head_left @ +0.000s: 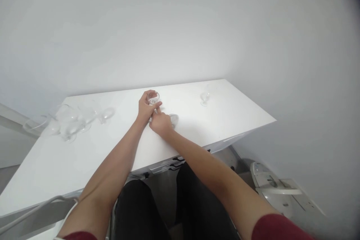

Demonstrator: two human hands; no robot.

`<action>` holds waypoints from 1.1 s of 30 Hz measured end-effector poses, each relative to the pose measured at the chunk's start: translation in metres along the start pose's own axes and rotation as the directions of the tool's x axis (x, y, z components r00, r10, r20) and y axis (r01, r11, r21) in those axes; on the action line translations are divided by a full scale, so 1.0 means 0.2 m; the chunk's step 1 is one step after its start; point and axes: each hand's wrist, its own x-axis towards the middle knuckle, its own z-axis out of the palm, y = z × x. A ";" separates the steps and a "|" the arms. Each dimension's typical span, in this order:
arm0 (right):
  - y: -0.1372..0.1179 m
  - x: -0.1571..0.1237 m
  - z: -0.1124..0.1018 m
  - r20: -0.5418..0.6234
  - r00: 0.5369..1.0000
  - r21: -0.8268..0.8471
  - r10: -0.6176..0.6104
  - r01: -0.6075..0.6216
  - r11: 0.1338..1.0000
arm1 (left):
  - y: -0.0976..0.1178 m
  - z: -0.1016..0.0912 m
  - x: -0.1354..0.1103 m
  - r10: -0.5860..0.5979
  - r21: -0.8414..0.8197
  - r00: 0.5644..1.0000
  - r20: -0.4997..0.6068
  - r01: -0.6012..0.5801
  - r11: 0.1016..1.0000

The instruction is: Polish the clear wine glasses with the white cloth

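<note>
A small clear glass (153, 98) is near the middle of the tabletop (225, 114), toward its far edge, its round rim facing up. The left hand (146, 108) grips it, fingers curled around the far side and thumb across the near side. The right hand (161, 122) is just below, mostly closed with a finger reaching up to the left thumb; whether it grips the glass's lower part cannot be told. A clear rounded piece (174, 120) shows just beside the right hand, its shape partly hidden.

Farther right, a stemmed glass (204, 98) sits apart. At the left end, a cluster of clear glassware (70, 118) crowds together, pieces overlapping. Beyond the tabletop rises a pale wall (180, 26); below its near edge are dark trousers (139, 210).
</note>
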 end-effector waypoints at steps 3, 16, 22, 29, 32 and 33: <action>0.00 0.00 0.01 -0.002 1.000 0.015 0.015 -0.015 1.000 | -0.01 0.00 0.01 0.007 -0.041 1.000 0.022 -0.006 0.999; 0.00 -0.01 0.02 0.025 0.998 0.015 0.050 -0.050 0.999 | -0.02 0.01 0.00 -0.040 -0.072 0.992 0.119 0.048 0.996; -0.02 -0.01 0.03 0.007 0.998 0.023 0.067 -0.068 0.997 | -0.04 0.00 0.00 -0.024 0.011 0.993 0.118 0.023 1.000; -0.02 0.00 0.05 -0.007 0.997 0.033 0.073 -0.073 0.997 | -0.08 -0.01 0.02 -0.066 0.008 0.990 0.124 0.065 0.998; -0.02 0.00 0.04 -0.011 0.997 0.031 0.075 -0.074 0.997 | -0.09 -0.02 0.03 -0.077 -0.021 0.991 0.110 0.079 0.997; -0.03 0.00 0.04 -0.007 0.997 0.029 0.072 -0.071 0.997 | -0.09 -0.02 0.03 -0.085 -0.023 0.991 0.106 0.088 0.996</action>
